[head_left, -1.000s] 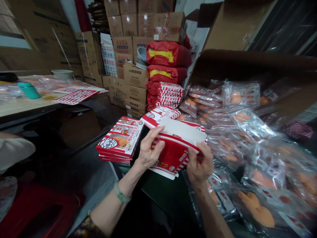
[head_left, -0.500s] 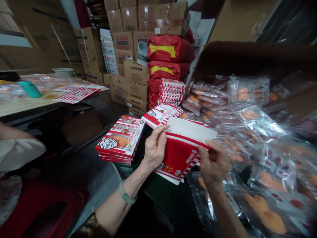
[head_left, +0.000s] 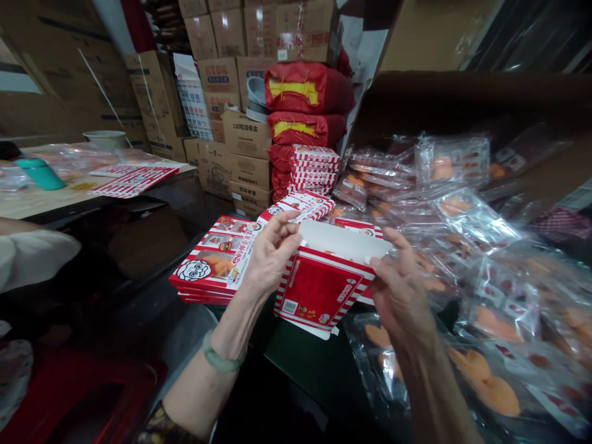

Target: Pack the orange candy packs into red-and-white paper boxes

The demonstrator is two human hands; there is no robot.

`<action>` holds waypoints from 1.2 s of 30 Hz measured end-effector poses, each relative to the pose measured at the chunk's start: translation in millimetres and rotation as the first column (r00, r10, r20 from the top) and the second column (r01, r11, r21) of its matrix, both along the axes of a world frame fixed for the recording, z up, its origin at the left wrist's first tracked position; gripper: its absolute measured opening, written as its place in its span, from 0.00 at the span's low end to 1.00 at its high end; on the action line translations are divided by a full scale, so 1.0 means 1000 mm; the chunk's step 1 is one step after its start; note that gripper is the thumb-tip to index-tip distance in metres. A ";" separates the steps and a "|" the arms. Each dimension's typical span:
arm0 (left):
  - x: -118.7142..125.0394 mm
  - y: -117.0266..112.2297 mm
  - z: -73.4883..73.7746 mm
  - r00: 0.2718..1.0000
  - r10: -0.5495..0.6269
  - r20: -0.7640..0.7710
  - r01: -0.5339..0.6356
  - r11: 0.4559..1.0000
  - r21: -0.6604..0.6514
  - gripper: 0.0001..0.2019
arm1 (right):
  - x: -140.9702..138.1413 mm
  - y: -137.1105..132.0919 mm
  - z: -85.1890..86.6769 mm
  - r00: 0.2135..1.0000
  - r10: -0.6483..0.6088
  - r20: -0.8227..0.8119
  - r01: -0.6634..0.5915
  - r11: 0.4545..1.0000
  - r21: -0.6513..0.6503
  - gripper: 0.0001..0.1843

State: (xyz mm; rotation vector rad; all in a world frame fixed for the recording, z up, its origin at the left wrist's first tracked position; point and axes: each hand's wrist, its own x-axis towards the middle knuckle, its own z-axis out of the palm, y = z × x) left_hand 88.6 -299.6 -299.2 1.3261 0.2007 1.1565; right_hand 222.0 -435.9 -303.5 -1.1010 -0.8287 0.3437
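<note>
A red and white striped cardboard box is held up between my two hands, its white top flap raised and its back panel facing me. My left hand grips the upper left corner, thumb and fingers closed on the card. At the upper right corner my right hand pinches the edge beside the flap. Left of the box lies a stack of flat printed boxes, close by my left wrist. Behind the held box, another pile of printed boxes lies on the dark green surface.
Clear plastic packs with orange pieces are heaped along the right. Farther back stand striped boxes, red sacks and cartons. A side table at left bears a teal bottle. Another person's sleeve shows at the left edge.
The box has become more upright and shifted slightly left, its mouth a little wider. My left hand has moved up along its corner. The whole view has shifted slightly.
</note>
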 end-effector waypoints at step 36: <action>0.003 -0.021 0.020 0.992 0.033 -0.121 -0.016 0.991 0.133 0.13 | -0.017 -0.032 0.024 0.673 -0.065 0.737 0.235 0.963 -0.130 0.10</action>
